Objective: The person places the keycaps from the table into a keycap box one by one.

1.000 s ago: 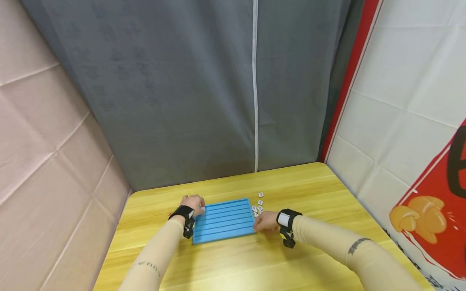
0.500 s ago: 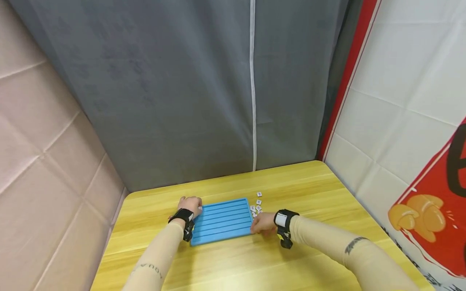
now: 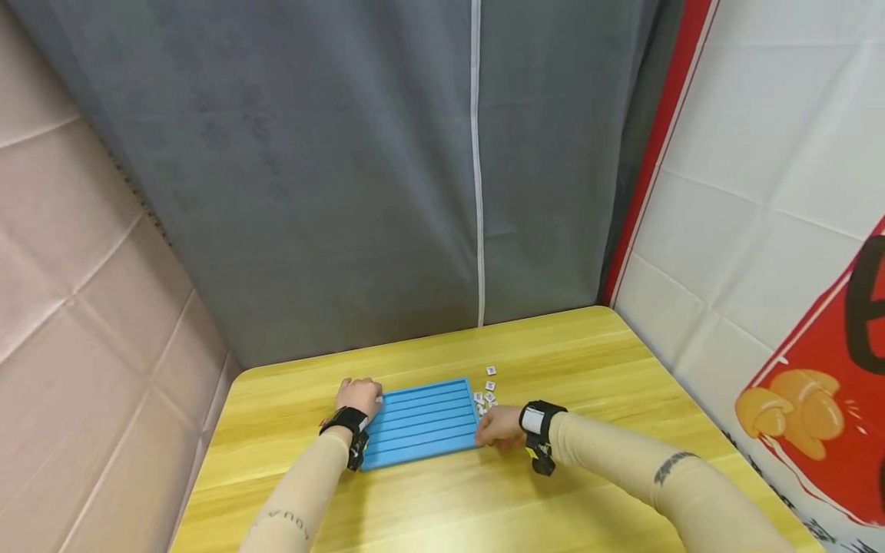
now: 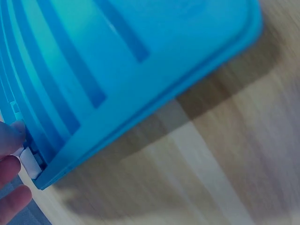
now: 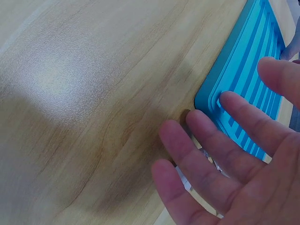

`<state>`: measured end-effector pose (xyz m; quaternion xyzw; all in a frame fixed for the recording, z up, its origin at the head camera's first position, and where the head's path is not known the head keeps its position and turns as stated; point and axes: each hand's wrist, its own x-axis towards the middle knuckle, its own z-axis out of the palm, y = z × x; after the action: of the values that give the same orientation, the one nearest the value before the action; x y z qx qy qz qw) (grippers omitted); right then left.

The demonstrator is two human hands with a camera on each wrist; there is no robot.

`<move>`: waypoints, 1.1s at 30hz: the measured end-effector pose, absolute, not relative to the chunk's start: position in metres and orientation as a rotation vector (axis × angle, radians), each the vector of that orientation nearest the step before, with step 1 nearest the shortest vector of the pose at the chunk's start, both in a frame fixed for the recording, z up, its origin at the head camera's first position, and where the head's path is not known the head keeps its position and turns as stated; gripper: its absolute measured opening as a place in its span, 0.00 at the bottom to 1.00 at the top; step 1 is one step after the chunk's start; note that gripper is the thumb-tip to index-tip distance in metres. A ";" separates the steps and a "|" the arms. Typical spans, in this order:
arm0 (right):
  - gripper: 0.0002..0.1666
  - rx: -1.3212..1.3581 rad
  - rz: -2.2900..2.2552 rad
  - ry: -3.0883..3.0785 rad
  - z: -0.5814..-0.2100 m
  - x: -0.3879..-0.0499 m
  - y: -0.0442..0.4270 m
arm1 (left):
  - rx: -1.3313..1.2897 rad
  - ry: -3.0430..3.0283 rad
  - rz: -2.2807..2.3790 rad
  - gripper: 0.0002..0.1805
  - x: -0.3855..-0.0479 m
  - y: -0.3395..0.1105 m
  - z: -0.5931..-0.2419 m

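A blue tray (image 3: 422, 421) with parallel grooves lies on the table. At its far left corner, my left hand (image 3: 359, 398) holds a small white tile (image 4: 31, 163) between thumb and fingers (image 4: 10, 171), against the grooved end of the tray (image 4: 140, 93). My right hand (image 3: 501, 425) rests by the near right corner, its fingers (image 5: 206, 129) spread and loosely extended. One fingertip touches the tray's corner (image 5: 213, 101) in the right wrist view, and nothing is held there. Small white tiles (image 3: 489, 385) lie loose just right of the tray, some partly hidden behind the right hand.
The yellow wood-grain table (image 3: 297, 384) extends around the tray. Behind it hangs a grey curtain (image 3: 359, 192). A pale quilted wall (image 3: 83, 307) stands on the left, and a white wall (image 3: 760, 192) with red printing on the right.
The head view has shifted slightly, moving the scene a little left. My left hand has turned slightly at the tray's far left corner. My right hand stays at the near right corner.
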<state>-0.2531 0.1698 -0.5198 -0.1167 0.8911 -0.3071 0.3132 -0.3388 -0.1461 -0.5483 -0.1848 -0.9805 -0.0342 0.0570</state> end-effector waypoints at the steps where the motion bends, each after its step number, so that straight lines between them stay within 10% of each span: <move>1: 0.10 -0.308 -0.812 2.347 -0.518 -0.252 0.169 | -0.555 -2.970 -0.096 0.03 -0.338 -0.147 -0.549; 33: 0.12 -0.308 -0.993 2.348 -0.539 -0.257 0.167 | -0.788 -3.106 -0.177 0.21 -0.314 -0.138 -0.532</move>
<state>-0.2572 0.1675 -0.5393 -0.1150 0.8770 -0.3709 0.2828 -0.3139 -0.1379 -0.5323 -0.2455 -0.9672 -0.0552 -0.0340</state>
